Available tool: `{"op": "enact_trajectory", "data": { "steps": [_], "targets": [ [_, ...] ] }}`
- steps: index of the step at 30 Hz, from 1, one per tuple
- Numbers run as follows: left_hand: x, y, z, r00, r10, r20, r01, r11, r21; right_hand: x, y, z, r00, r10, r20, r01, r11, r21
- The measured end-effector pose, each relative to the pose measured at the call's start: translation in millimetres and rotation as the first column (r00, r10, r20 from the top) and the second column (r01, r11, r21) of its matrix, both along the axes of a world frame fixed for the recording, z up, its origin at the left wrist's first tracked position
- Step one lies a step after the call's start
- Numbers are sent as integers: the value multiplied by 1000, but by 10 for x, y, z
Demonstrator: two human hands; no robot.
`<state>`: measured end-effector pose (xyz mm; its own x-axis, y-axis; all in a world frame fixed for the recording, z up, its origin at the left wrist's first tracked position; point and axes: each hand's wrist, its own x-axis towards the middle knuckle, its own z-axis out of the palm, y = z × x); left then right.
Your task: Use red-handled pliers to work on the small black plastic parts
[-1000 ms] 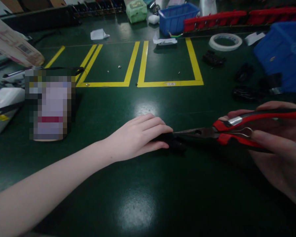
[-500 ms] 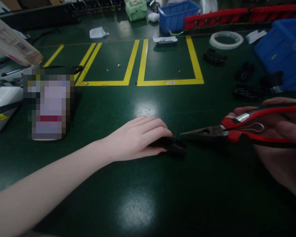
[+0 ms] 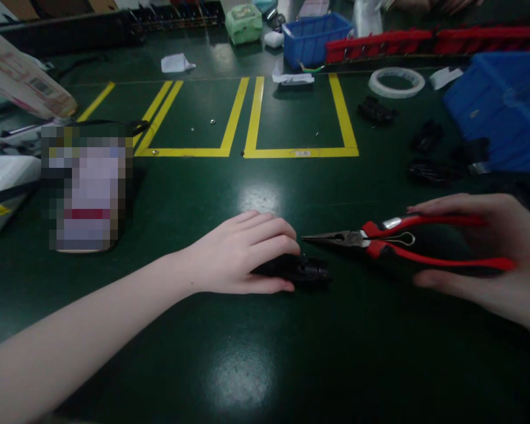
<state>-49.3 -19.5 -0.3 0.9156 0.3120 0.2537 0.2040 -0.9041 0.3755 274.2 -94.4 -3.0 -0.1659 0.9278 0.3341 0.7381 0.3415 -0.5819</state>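
My left hand (image 3: 251, 253) is closed over a black part (image 3: 311, 271) on the green tabletop, its ridged end sticking out to the right past the fingers. Long-nose pliers (image 3: 344, 238) with red and black handles point left, their thin tip close to my left fingertips and just above the black part. My right hand (image 3: 490, 247) holds the pliers loosely by the handles: fingers stretch along the upper handle, and the thumb stands apart below the lower one. A wire spring shows between the handles. Part of the black part is hidden under my left hand.
Yellow tape (image 3: 302, 153) marks rectangles on the table. At the right are several black parts (image 3: 428, 171), a tape roll (image 3: 396, 82) and a large blue bin (image 3: 503, 112). A smaller blue basket (image 3: 315, 41) stands at the back. A blurred-out object (image 3: 95, 194) lies left.
The pliers have moved left, their tip now nearer my left hand. My right thumb has come into view, spread away from the handles. My left hand stays on the black part; the view has shifted slightly.
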Motion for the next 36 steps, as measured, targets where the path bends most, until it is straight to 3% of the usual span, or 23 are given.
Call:
{"op": "enact_trajectory", "data": {
  "steps": [4, 8, 16, 20, 22, 23, 25, 27, 28, 32, 34, 36],
  "targets": [
    [-12, -18, -9, 1000, 5, 20, -5, 1000, 6, 115, 70, -72, 942, 145, 303, -172, 983, 65],
    [-12, -24, 24, 1000, 12, -21, -14, 998, -63, 63, 53, -47, 902, 156, 403, -208, 974, 89],
    [-24, 7, 51, 1000, 1, -7, -2, 990, -141, -85, -16, 33, 947, 24, 319, 5, 996, -89],
    [21, -143, 125, 956, 56, 286, -53, 998, -21, -137, -41, 97, 988, -70, 138, 82, 993, -84],
    [104, -327, 238, 885, 206, 418, -154, 976, -155, -228, -115, 132, 995, -102, 11, 103, 993, -53],
    [161, -440, 306, 857, 289, 426, -162, 937, -310, -292, -170, 145, 995, -83, -56, 80, 996, -50],
    [293, -674, 432, 864, 417, 281, -134, 730, -670, -442, -304, 160, 972, -99, -213, 93, 995, -38],
    [424, -882, 506, 911, 337, 238, 47, 488, -872, -593, -440, 164, 940, -111, -323, 93, 993, -72],
    [480, -966, 514, 916, 303, 263, 117, 424, -898, -658, -495, 165, 921, -85, -380, 64, 996, -67],
    [625, -1155, 372, 864, 390, 318, 191, 330, -924, -802, -569, 183, 840, 59, -539, -186, 965, -184],
    [667, -1181, 255, 831, 445, 333, 228, 272, -935, -813, -536, 199, 821, 2, -571, -201, 937, -285],
    [690, -1175, 161, 794, 494, 353, 312, 167, -935, -806, -500, 213, 811, -73, -580, -174, 917, -358]
  ]
}}
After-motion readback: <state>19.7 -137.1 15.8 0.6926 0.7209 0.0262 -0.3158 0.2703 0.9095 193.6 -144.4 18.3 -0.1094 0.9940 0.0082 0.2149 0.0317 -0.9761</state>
